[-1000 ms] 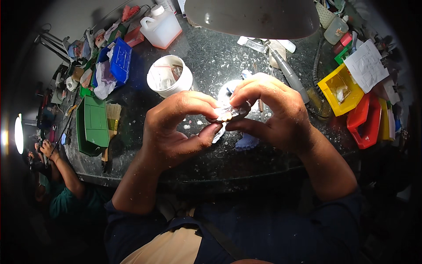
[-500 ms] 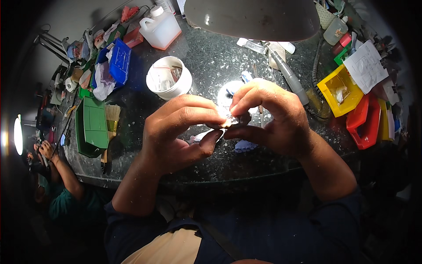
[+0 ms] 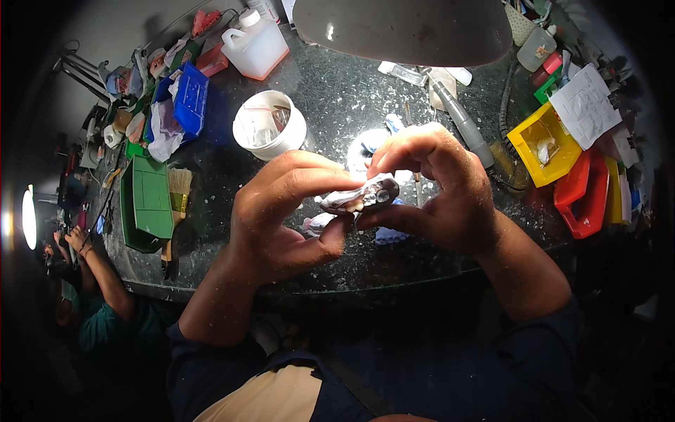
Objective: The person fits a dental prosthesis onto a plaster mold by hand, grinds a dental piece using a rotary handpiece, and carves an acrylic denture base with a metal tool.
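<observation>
A small grey-white dental model [image 3: 358, 200] with pale tooth shapes is held up under the lamp light. My left hand [image 3: 278, 204] grips its left side, thumb below and fingers above. My right hand [image 3: 443, 186] is curled around its right end, with the thumb at the lower edge and the fingertips near the top. Part of the model is hidden by my fingers. Beneath my hands, a blue ridged piece [image 3: 391, 235] and a whitish piece [image 3: 320, 223] lie on the bench.
A white tub [image 3: 299, 137] holding a bag stands beyond my left hand. A grey handpiece [image 3: 460, 119] lies at the back right. A lamp shade [image 3: 401, 32] overhangs the far bench. Green [image 3: 148, 204] and yellow [image 3: 545, 144] bins flank the bench; a co-worker's arm [image 3: 109, 281] is far left.
The dental model has been turned between my fingers, so more of its tooth side shows. My right fingers have opened slightly around it. The co-worker's hands have shifted a little.
</observation>
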Demonstrator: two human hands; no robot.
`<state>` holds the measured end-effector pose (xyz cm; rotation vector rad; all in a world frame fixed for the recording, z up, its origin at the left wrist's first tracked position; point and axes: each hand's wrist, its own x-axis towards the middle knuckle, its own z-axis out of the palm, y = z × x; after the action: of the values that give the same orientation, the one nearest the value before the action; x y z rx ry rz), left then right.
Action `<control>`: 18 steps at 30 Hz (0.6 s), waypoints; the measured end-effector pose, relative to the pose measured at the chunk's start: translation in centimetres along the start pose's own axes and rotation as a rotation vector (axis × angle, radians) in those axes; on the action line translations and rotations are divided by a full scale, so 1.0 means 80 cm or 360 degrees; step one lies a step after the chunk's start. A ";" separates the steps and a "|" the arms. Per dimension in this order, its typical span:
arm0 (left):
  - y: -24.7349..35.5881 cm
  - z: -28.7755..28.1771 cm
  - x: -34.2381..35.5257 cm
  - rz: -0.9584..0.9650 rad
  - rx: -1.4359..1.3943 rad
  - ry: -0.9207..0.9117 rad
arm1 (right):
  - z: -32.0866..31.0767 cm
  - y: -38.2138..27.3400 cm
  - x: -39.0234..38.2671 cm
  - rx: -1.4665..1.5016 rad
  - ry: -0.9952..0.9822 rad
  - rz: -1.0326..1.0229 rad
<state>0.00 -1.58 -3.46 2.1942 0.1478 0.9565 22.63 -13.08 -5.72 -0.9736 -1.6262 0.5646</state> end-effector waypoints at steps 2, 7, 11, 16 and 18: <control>0.000 -0.003 0.001 0.0098 0.0137 -0.0082 | 0.000 0.000 0.000 0.0006 -0.0006 0.0003; 0.004 -0.004 0.000 -0.0023 0.0038 -0.0102 | 0.004 0.000 -0.002 0.0153 0.0038 0.0056; 0.002 -0.004 -0.001 -0.0064 -0.0028 -0.0099 | 0.005 0.004 0.001 0.0191 0.0001 -0.0004; 0.001 -0.004 -0.005 -0.0115 -0.0074 -0.0117 | -0.003 0.001 0.009 -0.0106 -0.0109 -0.0150; 0.001 -0.004 -0.005 -0.0125 -0.0110 -0.0122 | -0.003 -0.002 0.011 -0.0146 -0.0102 -0.0170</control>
<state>-0.52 -1.57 -3.50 2.1422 0.1613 0.8212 22.79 -12.48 -5.05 -0.9373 -1.7631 0.4555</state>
